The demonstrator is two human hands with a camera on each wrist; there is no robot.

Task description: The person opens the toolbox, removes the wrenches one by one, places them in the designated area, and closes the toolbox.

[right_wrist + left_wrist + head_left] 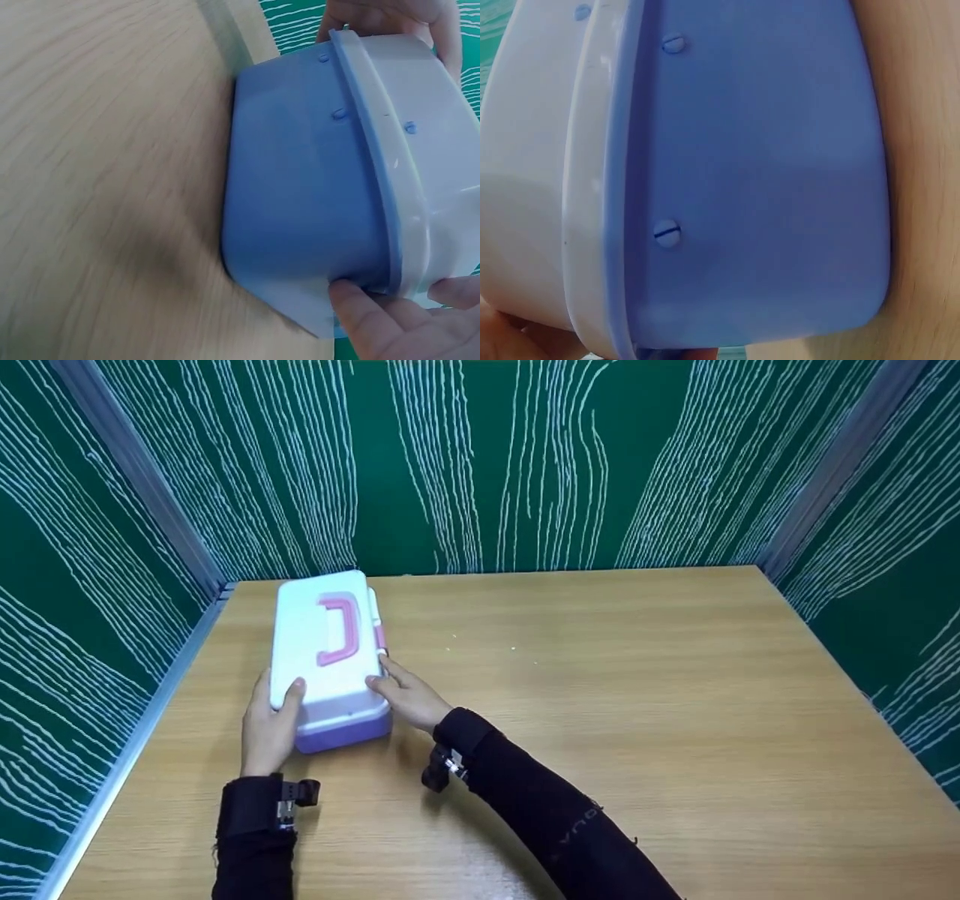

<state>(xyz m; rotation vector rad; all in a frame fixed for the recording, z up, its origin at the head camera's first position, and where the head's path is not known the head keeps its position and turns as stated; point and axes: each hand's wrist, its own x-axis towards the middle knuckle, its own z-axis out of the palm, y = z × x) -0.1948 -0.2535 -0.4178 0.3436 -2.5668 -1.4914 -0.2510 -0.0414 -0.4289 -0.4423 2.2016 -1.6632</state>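
Note:
A plastic storage box [300, 637] with a white lid and a purple-blue base stands at the left of the table. On its lid lies a pink carry handle [350, 630], folded flat, and a pink latch [380, 637] shows on the right side. My left hand [268, 731] grips the near left corner, thumb over the lid's edge. From the right, my right hand [412, 697] holds the opposite side, with its thumb on the lid and fingers under the rim in the right wrist view. Round slotted pegs [667, 233] mark the base's end in the left wrist view.
The wooden table [637, 720] stretches to the right of the box. A few tiny white specks [513, 648] lie near its middle. Green panels with white wavy lines [555, 465] enclose the back and sides, with a metal rail [142, 712] along the left edge.

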